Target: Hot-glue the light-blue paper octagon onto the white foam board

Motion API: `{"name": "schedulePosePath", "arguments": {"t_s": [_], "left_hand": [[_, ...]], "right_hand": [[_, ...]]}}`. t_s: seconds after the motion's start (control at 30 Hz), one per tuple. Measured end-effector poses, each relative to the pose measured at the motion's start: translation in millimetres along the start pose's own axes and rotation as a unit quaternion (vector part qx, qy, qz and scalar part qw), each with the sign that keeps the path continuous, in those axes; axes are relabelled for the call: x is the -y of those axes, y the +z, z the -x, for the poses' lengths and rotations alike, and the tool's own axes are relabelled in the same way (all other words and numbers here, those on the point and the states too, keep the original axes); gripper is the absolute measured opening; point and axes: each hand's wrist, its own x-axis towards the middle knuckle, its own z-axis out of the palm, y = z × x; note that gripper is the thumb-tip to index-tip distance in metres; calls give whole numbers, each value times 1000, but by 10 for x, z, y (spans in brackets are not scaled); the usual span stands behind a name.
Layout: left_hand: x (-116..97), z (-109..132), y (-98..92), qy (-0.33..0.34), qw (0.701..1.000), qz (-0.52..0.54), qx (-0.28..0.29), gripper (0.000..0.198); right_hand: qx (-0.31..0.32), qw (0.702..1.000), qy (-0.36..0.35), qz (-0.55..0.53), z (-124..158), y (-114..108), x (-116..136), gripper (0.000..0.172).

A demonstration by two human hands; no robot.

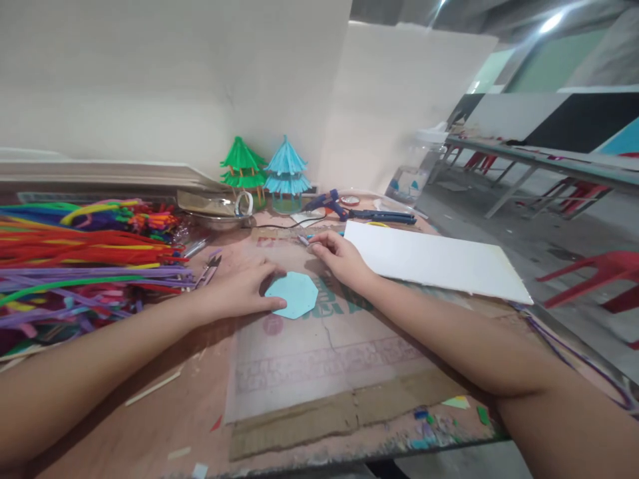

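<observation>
Cardboard [324, 359] is lying under your blue octagon [294, 294], which is resting flat and bare, with nothing fixed on it yet. Right of the octagon a white board [434, 263] is lying, and left of it pipe cleaners [74, 259] are heaping up. Behind it a green pagoda [243, 166] and a blue pagoda [286, 169] are standing finished. Your left hand [239, 286] is lying open, pressing the octagon's left edge. Your right hand [339, 256], just behind the octagon, is pinching a small thin piece [303, 240] that I can't make out.

craft workshop | pipe cleaners [74, 253] heaped | glue gun [332, 201] | paper pagoda models [264, 173] | scrap-littered cardboard worktop [319, 372]
</observation>
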Motion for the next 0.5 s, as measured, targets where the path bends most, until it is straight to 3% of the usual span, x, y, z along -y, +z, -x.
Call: {"name": "schedulePosePath", "arguments": {"t_s": [0.23,0.3,0.33,0.37,0.43,0.5], "left_hand": [[-111,132,47,29,998,28,-51,19],[-132,172,-68,23,990,39,-134,26],[-134,185,-148,18,972,50,-227,29],[-130,192,-232,34,961,52,-269,29],[-114,182,-379,46,965,74,-246,29],[-96,146,-452,-20,967,152,-205,36]], "right_hand": [[16,998,-27,50,11,20,35,17],[32,997,-37,57,15,35,44,20],[38,997,-40,57,18,44,47,23],[42,997,-44,54,19,51,49,25],[43,997,-48,41,21,54,57,26],[41,998,-49,20,21,38,86,27]]}}
